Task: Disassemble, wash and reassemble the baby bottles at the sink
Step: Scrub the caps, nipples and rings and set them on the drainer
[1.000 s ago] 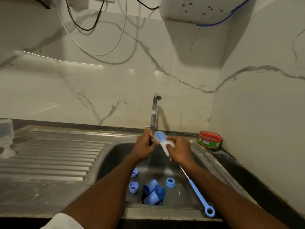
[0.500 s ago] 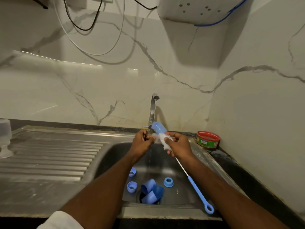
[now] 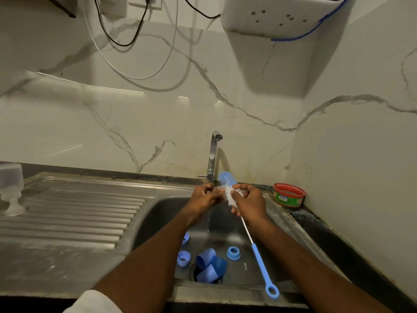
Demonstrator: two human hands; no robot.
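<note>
Over the sink basin [image 3: 158, 213], my left hand [image 3: 206, 196] grips the lower end of a small translucent blue baby bottle [image 3: 226, 179], which points up and back by the tap [image 3: 213, 154]. My right hand [image 3: 249, 201] pinches the bottle brush [image 3: 259, 260] just below its white bristles, which sit at the bottle's mouth between my hands. The brush's blue handle hangs down toward the sink's front rim. On the basin floor lie three blue screw rings [image 3: 233, 253] and several blue caps [image 3: 211, 266] over the drain. A thin stream of water falls below my hands.
A ribbed steel drainboard [image 3: 74, 208] extends left, with a clear plastic piece [image 3: 11, 188] standing at its far end. A red-and-green tin [image 3: 288, 195] sits in the right corner. Marble walls close in behind and to the right. A white wall unit [image 3: 270, 16] and cables hang above.
The bottle has risen between my hands and shows more of its length. The brush's white bristles have slid partly out at its mouth. Both hands stay over the basin.
</note>
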